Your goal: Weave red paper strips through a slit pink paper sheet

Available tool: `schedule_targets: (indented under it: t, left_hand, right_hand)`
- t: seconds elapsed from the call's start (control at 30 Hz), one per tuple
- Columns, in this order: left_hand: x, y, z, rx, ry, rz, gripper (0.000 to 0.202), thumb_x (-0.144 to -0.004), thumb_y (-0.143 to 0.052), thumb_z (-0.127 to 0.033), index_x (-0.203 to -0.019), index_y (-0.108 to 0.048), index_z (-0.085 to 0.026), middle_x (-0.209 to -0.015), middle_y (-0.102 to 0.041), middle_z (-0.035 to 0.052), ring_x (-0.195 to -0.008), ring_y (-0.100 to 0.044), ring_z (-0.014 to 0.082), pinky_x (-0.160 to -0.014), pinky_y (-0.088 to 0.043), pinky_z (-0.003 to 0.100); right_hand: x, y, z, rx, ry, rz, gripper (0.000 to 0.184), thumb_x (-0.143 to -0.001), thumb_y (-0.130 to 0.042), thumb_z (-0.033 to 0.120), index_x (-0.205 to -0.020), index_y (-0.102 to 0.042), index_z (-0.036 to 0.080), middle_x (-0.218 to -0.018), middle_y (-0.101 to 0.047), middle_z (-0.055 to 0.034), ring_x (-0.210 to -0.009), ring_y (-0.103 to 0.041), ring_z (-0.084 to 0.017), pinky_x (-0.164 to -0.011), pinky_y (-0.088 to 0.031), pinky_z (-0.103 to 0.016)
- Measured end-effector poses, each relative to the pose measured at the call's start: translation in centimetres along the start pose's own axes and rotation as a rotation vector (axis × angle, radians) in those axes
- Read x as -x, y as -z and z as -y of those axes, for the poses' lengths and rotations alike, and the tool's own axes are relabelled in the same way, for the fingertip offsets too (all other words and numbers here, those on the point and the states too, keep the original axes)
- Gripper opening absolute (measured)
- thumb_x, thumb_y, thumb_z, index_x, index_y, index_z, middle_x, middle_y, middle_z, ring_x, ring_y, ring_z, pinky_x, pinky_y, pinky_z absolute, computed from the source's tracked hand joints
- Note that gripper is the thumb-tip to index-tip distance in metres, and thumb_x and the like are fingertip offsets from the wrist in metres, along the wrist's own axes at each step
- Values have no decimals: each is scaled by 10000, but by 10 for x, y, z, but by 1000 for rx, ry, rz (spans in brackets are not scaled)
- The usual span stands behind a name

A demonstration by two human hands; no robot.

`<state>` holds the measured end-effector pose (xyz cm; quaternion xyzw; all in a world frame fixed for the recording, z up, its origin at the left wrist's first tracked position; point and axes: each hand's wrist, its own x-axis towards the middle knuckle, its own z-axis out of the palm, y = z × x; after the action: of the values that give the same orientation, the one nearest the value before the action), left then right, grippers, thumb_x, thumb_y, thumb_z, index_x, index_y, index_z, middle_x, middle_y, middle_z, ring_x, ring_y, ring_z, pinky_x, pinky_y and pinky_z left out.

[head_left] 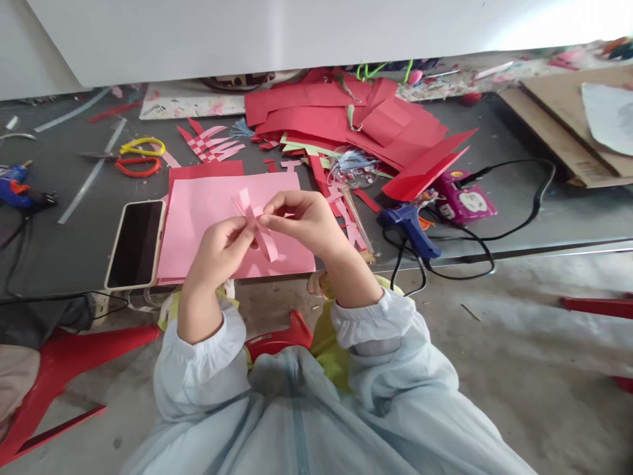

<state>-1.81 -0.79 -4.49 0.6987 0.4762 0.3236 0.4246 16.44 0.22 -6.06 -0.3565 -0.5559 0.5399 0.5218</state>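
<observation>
Both hands meet over a large pink paper sheet (198,218) that lies on a red sheet (205,170) at the table's front edge. Between them is a small piece of pink paper strips (267,244), crossing one another, with its lower end curved. My left hand (220,247) pinches it from the left between thumb and fingers. From the right, my right hand (304,218) grips it with thumb and forefinger close to the crossing. My fingertips hide part of the join. A woven red and pink paper piece (210,142) lies beyond the sheet.
A phone (136,244) sits left of the paper, below scissors (141,157). Red paper sheets (316,119) pile up behind. To the right are a blue glue gun (410,227) with looping cables, a purple box (462,198) and cardboard (583,125).
</observation>
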Motion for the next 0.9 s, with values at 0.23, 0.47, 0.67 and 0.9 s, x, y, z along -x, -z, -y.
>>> schedule_targets:
  t: [0.23, 0.47, 0.67, 0.9]
  left_hand:
    - [1, -2, -6, -14, -58, 200, 302, -931, -491, -366, -732, -625, -184, -720, -686, 26, -719, -626, 159, -679, -487, 255]
    - [1, -4, 1, -46, -34, 185, 292, -937, -479, -352, -746, -621, -183, -707, -652, 13, -689, -591, 151, -664, -459, 261]
    - [0, -7, 7, 138, 43, 32, 495, -989, -431, -598, -806, -652, -195, -808, -708, 41, -782, -648, 171, -727, -505, 273]
    - [2, -7, -2, 70, 66, 72, 418, -872, -674, -585, -869, -723, -170, -846, -747, 48, -820, -671, 184, -741, -486, 275]
  right_hand:
    - [-2, -6, -2, -85, -68, -112, 299, -658, -884, 389, -709, -678, 178, -647, -644, 37, -528, -514, -47, -489, -424, -202]
    - [-3, -10, 3, -211, -155, -176, 385, -536, -939, 295, -720, -617, 189, -560, -590, 84, -434, -459, -23, -395, -359, -172]
    - [-4, -11, -1, -220, -159, -196, 345, -548, -928, 262, -806, -717, 169, -681, -692, 35, -522, -549, -42, -477, -459, -183]
    - [-2, -13, -5, -172, -164, -210, 269, -614, -892, 340, -732, -718, 172, -615, -673, 33, -496, -541, -55, -469, -472, -205]
